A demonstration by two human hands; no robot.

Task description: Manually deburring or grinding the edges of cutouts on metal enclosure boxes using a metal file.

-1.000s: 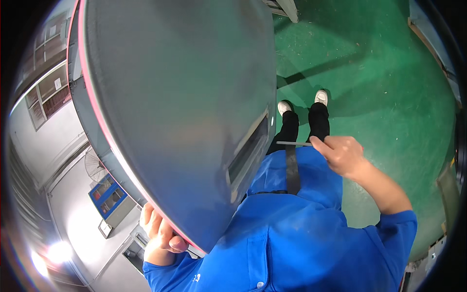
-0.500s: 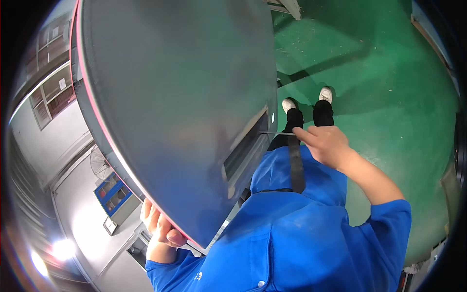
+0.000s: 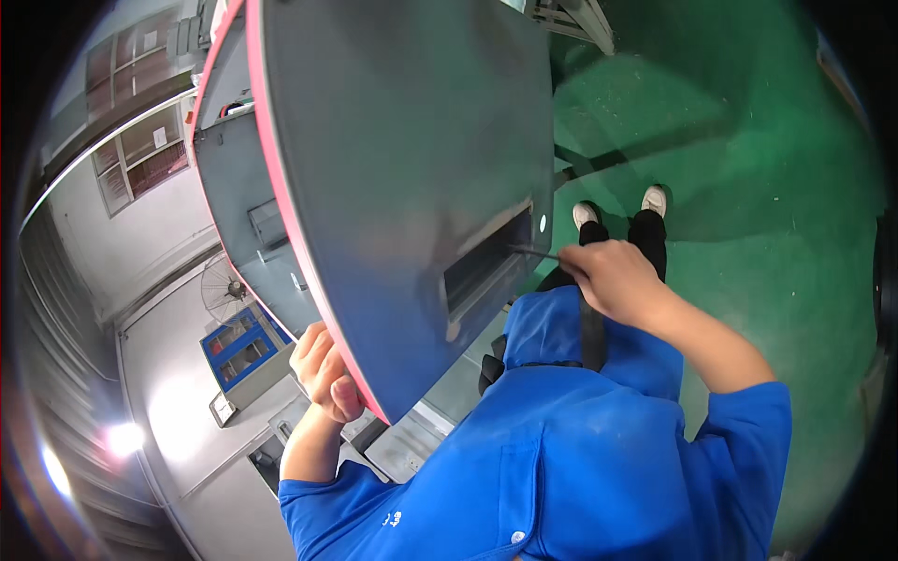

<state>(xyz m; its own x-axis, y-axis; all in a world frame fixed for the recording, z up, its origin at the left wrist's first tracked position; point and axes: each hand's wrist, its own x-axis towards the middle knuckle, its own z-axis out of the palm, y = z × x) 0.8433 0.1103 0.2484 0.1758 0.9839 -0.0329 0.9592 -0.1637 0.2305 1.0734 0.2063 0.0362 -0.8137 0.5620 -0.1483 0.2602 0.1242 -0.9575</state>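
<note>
A large dark grey panel (image 3: 402, 140) with a pink-red edge fills the middle of the view, tilted on its side. My left hand (image 3: 326, 370) is closed around its near left edge, close to the lower corner. Toward the panel's right side is a rectangular cutout (image 3: 485, 266) with pale, scuffed borders. My right hand (image 3: 613, 280) is closed on a thin dark metal rod (image 3: 538, 251), whose far end reaches into the cutout. What the rod's tip touches inside is too dark to make out.
Behind the panel's left edge stands another grey panel (image 3: 245, 201) with red trim. A standing fan (image 3: 224, 289) and a blue-framed cabinet (image 3: 240, 348) are at the left. A pale metal stand (image 3: 582, 21) rests on the green floor (image 3: 730, 122) at the top.
The panel's left edge has swung to the right and its lower corner has risen, with my left hand following it. More of the grey panel behind now shows. My right hand still holds the rod at the cutout.
</note>
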